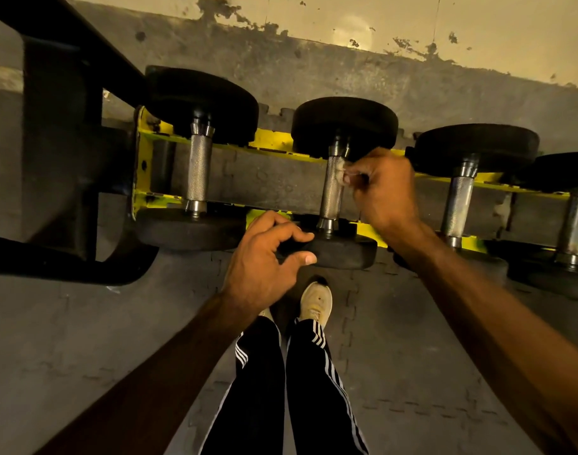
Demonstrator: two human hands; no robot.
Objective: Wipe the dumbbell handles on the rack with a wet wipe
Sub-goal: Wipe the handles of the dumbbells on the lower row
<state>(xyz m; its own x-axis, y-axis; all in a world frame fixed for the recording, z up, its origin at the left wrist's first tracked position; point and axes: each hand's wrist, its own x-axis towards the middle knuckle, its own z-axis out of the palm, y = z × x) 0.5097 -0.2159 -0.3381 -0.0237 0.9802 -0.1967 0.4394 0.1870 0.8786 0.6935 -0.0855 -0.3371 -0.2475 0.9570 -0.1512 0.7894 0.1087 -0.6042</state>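
A small wet wipe is pinched in the fingers of the right hand and pressed against the upper part of the second dumbbell handle, counted from the left end of the yellow rack. The left hand is held loosely curled, grasping nothing, just beside that dumbbell's near weight. The first handle is left untouched.

Yellow rack, black white-striped trousers, knurled silver handles.
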